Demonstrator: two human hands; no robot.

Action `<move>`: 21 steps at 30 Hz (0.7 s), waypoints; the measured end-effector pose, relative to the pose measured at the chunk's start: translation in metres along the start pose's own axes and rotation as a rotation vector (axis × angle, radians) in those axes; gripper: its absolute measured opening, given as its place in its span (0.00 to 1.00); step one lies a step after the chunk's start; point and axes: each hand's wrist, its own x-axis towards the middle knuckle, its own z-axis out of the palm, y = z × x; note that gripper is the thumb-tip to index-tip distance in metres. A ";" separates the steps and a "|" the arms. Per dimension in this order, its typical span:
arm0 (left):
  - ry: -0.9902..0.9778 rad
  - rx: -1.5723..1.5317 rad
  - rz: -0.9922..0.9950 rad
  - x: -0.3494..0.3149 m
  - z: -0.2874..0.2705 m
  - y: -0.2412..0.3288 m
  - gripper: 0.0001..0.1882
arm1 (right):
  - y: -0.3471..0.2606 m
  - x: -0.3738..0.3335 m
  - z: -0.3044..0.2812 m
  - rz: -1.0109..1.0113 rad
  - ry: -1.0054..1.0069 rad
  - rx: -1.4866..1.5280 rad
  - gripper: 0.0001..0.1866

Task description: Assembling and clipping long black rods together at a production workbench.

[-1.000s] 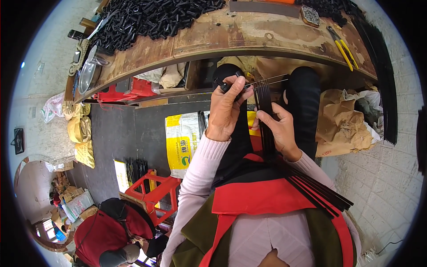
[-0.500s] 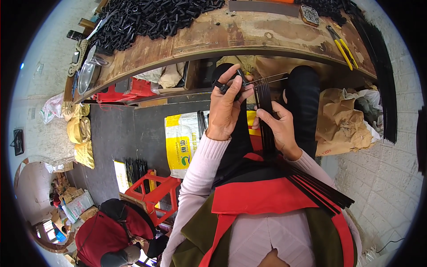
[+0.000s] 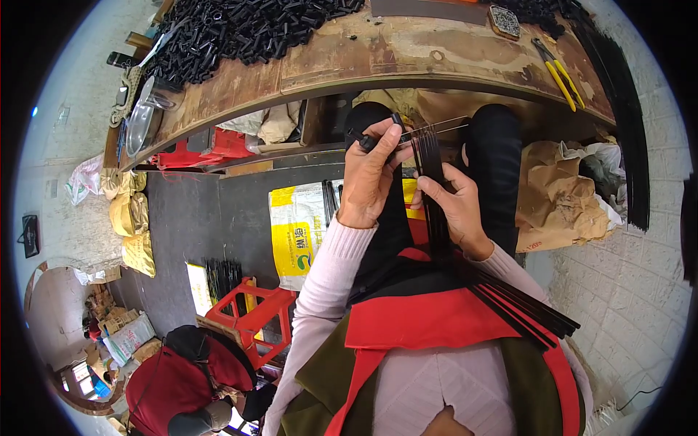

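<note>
My left hand (image 3: 371, 168) is closed around some short black plastic parts (image 3: 361, 139), one of them a small tube pointing up past the thumb. My right hand (image 3: 452, 203) grips a bundle of long, thin black strips (image 3: 432, 171), thumb across the front. Two thin metal rods (image 3: 447, 123) run through or across the strips' upper ends, from near the left fingertips toward my right knee; the exact threading is too small to tell. More black strips (image 3: 523, 309) lie across my lap, over the red apron (image 3: 429, 320).
A wooden workbench (image 3: 363, 54) spans the far side, bearing a heap of black tube pieces (image 3: 240, 33), yellow-handled pliers (image 3: 558, 76) and a small tray (image 3: 504, 22). Long black strips (image 3: 618, 109) hang off its right end. A red stool (image 3: 258, 312) and a person in dark red (image 3: 171, 392) are at lower left.
The black parts in my left hand have turned slightly, and its fingers have shifted a little. The strips' upper ends have tilted slightly left; my right hand keeps its hold.
</note>
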 end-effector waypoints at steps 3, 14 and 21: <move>0.006 0.002 -0.013 0.000 0.000 -0.001 0.12 | 0.000 0.001 0.000 -0.007 -0.014 -0.007 0.09; -0.016 0.025 0.010 -0.005 -0.001 0.002 0.11 | 0.001 -0.001 0.003 -0.040 0.009 -0.066 0.09; 0.039 -0.048 0.076 -0.020 0.007 -0.003 0.07 | 0.000 0.000 0.005 -0.051 0.036 -0.084 0.09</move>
